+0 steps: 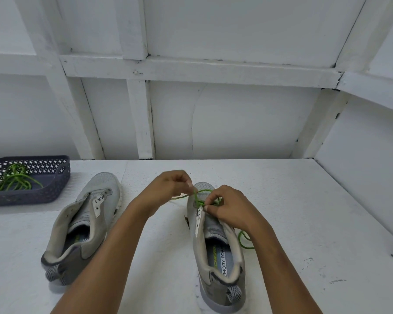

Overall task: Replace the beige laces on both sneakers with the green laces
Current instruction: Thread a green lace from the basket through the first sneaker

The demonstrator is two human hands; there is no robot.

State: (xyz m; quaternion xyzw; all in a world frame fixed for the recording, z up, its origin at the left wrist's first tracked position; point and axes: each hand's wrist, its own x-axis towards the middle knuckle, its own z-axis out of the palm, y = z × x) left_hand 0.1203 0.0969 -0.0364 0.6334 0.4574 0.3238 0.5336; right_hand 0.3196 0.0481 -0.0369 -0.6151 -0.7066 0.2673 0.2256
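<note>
Two grey sneakers stand on the white table, heels toward me. The left sneaker (86, 225) has bare eyelets and no lace. The right sneaker (216, 250) has a green lace (202, 198) threaded through its front eyelets. My left hand (170, 189) pinches one strand of that lace above the toe. My right hand (229, 209) pinches the lace at the eyelets on the shoe's right side. A loose end of the green lace (244, 241) loops on the table beside my right wrist. No beige lace is in view.
A dark blue perforated basket (55, 177) sits at the table's far left and holds another green lace (16, 177). A white panelled wall (236, 121) rises behind the table and along its right side.
</note>
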